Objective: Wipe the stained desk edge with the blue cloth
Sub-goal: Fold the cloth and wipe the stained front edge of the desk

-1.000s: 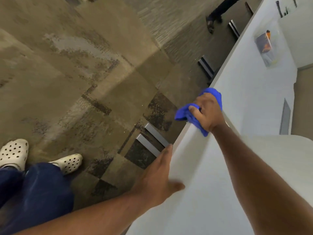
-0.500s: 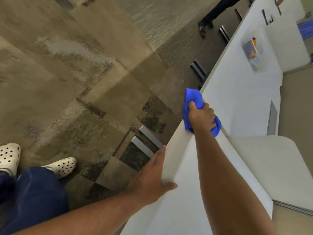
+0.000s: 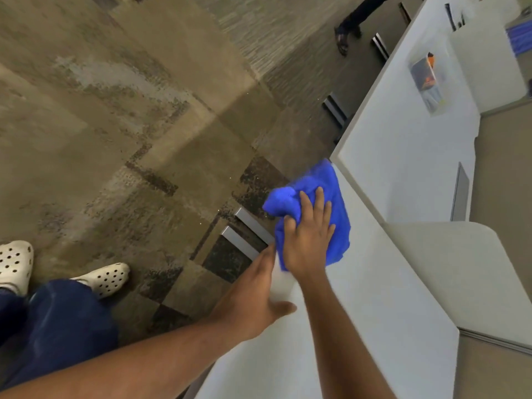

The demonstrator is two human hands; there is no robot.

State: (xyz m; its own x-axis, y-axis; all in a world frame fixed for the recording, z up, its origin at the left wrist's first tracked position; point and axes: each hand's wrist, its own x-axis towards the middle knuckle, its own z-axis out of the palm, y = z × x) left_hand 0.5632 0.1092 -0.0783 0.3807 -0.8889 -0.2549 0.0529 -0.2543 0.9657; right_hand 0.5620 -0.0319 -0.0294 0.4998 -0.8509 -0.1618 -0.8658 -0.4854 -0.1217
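The blue cloth (image 3: 331, 197) lies bunched over the left edge of the white desk (image 3: 374, 326). My right hand (image 3: 309, 240) presses flat on the cloth, fingers spread over it and thumb tucked into its folds. Part of the cloth hangs past the edge toward the floor. My left hand (image 3: 253, 300) rests open on the desk edge just below and left of the right hand, thumb on the top surface. No stain is distinguishable on the edge.
A white partition (image 3: 403, 156) runs away from the cloth, with a clear pocket of papers (image 3: 426, 79) on it. Metal desk feet (image 3: 244, 234) stick out over patterned carpet. My white clogs (image 3: 103, 277) stand at left. Another person's shoe (image 3: 342, 38) is at the far top.
My right hand has slid the cloth back along the edge toward me and flattened over it. It now sits right beside my left hand, which has stayed in place.
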